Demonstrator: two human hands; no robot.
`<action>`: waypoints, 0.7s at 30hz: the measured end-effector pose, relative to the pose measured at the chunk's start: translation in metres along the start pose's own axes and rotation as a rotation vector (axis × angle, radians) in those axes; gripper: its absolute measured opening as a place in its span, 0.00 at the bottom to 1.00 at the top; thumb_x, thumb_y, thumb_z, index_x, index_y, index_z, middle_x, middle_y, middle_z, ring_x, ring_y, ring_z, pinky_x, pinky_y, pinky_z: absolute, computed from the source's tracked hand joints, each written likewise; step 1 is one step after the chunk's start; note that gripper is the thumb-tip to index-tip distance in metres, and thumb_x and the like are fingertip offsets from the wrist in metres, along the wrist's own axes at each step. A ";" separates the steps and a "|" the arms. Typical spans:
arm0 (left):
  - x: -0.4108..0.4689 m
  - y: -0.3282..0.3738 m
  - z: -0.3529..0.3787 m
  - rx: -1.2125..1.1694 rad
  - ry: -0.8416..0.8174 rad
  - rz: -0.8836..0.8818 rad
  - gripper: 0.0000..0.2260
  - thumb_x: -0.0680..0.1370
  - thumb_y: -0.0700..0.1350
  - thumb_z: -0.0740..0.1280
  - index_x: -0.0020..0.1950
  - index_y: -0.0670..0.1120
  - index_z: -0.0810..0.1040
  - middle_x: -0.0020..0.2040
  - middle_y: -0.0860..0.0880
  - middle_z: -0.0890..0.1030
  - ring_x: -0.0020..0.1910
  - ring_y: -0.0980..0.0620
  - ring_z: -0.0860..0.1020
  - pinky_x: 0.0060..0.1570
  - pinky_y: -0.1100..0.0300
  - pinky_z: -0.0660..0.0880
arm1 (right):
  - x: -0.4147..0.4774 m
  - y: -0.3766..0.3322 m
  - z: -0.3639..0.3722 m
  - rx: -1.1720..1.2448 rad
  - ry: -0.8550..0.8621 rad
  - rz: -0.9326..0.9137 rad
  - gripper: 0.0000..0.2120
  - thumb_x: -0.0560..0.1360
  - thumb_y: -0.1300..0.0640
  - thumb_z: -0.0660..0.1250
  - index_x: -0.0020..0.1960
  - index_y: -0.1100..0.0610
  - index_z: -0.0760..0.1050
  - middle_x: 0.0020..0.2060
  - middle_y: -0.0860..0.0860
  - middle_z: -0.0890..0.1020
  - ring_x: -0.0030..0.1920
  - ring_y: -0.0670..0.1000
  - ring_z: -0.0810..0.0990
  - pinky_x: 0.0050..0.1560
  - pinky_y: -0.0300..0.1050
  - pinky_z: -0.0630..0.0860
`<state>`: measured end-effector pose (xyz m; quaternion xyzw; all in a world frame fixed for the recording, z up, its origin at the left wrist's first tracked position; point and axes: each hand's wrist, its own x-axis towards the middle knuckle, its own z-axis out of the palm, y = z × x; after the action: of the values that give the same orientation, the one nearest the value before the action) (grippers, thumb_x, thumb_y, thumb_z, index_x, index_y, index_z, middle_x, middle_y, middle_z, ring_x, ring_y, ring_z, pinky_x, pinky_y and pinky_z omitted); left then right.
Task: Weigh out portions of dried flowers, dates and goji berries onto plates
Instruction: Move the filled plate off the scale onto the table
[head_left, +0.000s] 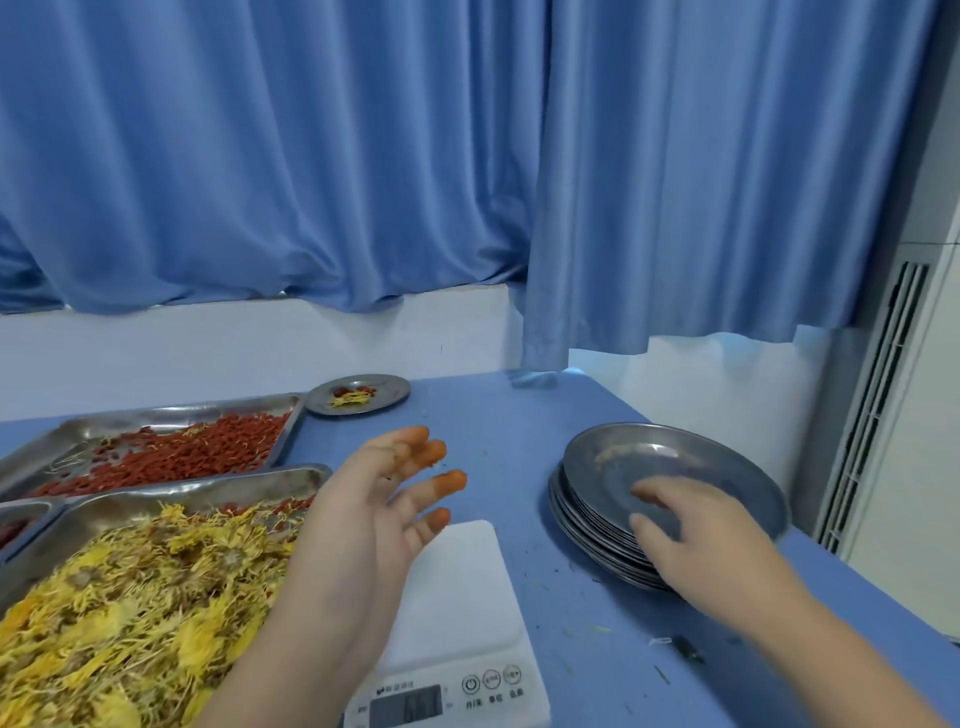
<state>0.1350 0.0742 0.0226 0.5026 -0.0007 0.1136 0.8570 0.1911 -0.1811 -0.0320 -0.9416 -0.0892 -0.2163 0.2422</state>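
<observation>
Steel plates (649, 452) stacked near the desk's (519, 415) right edge; right hand (691, 530) lies on the top one, grip unclear; left hand (363, 509) hovers spread-fingered over the white scale (457, 597), beside trays (197, 488) of dried flowers (130, 613) and goji berries (182, 457)

Yellow dried flowers (130, 597) are being held heaped in a steel tray (208, 486) at the near left of the counter (519, 441), with a few red bits mixed in at the far edge. Red goji berries (197, 452) are being held spread in a second tray (156, 415) just behind it. A small plate (395, 387) at the far edge is being kept with a little portion of yellow flowers and red pieces. A white scale (457, 597) is being left bare in the middle. A stack of steel plates (597, 530) is being kept at the right, and its top plate (649, 457) is being touched by the right hand (696, 535).
</observation>
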 end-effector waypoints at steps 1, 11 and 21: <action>0.001 0.001 -0.007 -0.027 0.018 -0.028 0.10 0.79 0.44 0.60 0.50 0.45 0.80 0.46 0.46 0.84 0.41 0.46 0.84 0.41 0.53 0.73 | 0.000 -0.002 0.000 -0.030 -0.061 -0.008 0.08 0.74 0.51 0.65 0.51 0.50 0.78 0.47 0.42 0.81 0.53 0.48 0.76 0.52 0.42 0.72; -0.006 -0.005 -0.079 -0.194 0.182 -0.128 0.11 0.76 0.48 0.61 0.44 0.49 0.82 0.45 0.48 0.84 0.40 0.46 0.85 0.45 0.53 0.74 | 0.000 -0.016 -0.004 -0.113 -0.115 0.040 0.08 0.67 0.54 0.66 0.46 0.48 0.74 0.38 0.44 0.81 0.42 0.48 0.78 0.40 0.45 0.77; -0.014 -0.007 -0.077 -0.218 0.217 -0.090 0.08 0.76 0.46 0.60 0.44 0.48 0.79 0.38 0.49 0.81 0.33 0.49 0.81 0.44 0.56 0.70 | -0.006 -0.021 0.006 -0.193 0.135 0.014 0.06 0.68 0.62 0.66 0.43 0.55 0.78 0.38 0.49 0.80 0.44 0.56 0.78 0.36 0.47 0.75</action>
<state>0.1137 0.1347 -0.0231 0.3908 0.1020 0.1278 0.9059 0.1817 -0.1604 -0.0304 -0.9443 -0.0450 -0.2853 0.1576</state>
